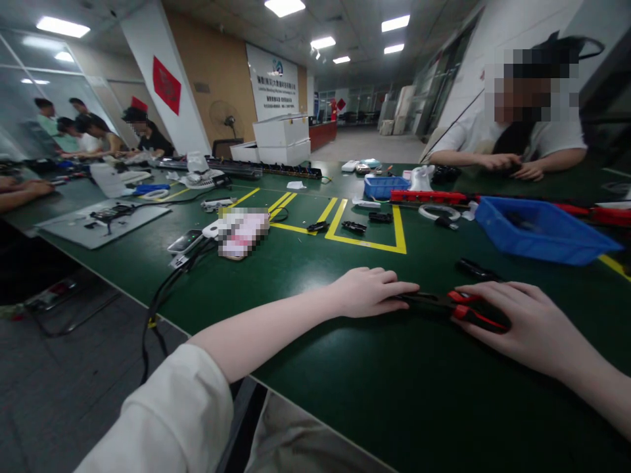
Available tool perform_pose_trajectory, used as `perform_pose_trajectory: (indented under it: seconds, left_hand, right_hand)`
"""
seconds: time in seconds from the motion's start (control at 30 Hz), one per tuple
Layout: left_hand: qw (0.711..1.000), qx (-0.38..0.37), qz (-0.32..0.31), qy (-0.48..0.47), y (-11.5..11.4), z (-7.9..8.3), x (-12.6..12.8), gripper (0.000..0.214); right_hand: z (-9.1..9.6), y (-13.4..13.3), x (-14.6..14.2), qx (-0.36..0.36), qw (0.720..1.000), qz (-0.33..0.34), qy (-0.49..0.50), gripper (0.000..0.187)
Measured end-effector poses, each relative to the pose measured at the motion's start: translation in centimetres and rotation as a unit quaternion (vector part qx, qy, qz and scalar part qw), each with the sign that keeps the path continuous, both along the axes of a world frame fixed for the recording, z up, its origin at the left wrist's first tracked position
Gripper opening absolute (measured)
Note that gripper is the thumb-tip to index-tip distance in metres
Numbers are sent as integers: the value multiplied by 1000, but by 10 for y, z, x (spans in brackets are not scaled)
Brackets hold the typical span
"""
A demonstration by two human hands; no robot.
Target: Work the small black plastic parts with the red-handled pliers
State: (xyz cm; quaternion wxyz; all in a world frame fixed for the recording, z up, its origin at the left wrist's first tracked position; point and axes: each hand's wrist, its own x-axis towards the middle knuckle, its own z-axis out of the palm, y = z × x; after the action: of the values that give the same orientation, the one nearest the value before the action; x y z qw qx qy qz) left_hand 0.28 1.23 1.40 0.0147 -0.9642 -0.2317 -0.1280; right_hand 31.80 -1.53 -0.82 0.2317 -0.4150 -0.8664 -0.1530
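Note:
My right hand (pixel 530 325) is wrapped around the red-and-black handles of a pair of pliers (pixel 477 315), held low over the green table at the right. Its dark jaws point left, toward my left hand (pixel 371 293). The fingers of that hand are pinched together at the jaw tips, around something dark that I cannot make out. Just beyond the pliers lies a black part (pixel 477 269). Farther back, small black parts, among them a black clip-like piece (pixel 355 227), lie in and beside a yellow-taped rectangle (pixel 365 246).
A blue bin (pixel 542 246) stands at the right, with a smaller blue basket (pixel 386 187) behind. A pink phone (pixel 244 236) and black cables (pixel 165 289) lie to the left, near a grey mat (pixel 106 230). Across the table sits a person (pixel 513 141).

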Motion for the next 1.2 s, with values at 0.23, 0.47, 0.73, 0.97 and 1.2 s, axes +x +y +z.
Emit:
perform_pose_trajectory:
  seconds: [0.23,0.47,0.73,0.97,1.2]
  left_hand:
    - [998,-6,60,-1,1,-2,-1,42]
    - [996,-13,81,-30,1,-6,0,39]
    - [995,-52,70,-56,5,-5,-1,36]
    - [993,-99,23,-63,4,-2,-1,30]
    - [992,-109,17,-66,6,-4,-2,31]
  right_hand:
    - [-6,7,13,-49,997,-46,26,45]
    - [-9,9,16,-53,996,-72,22,49]
    - [-4,1,5,45,997,-65,-9,57]
    - [1,-5,-3,74,994,-53,-52,51]
    - [5,-11,-6,54,996,-55,-46,43]
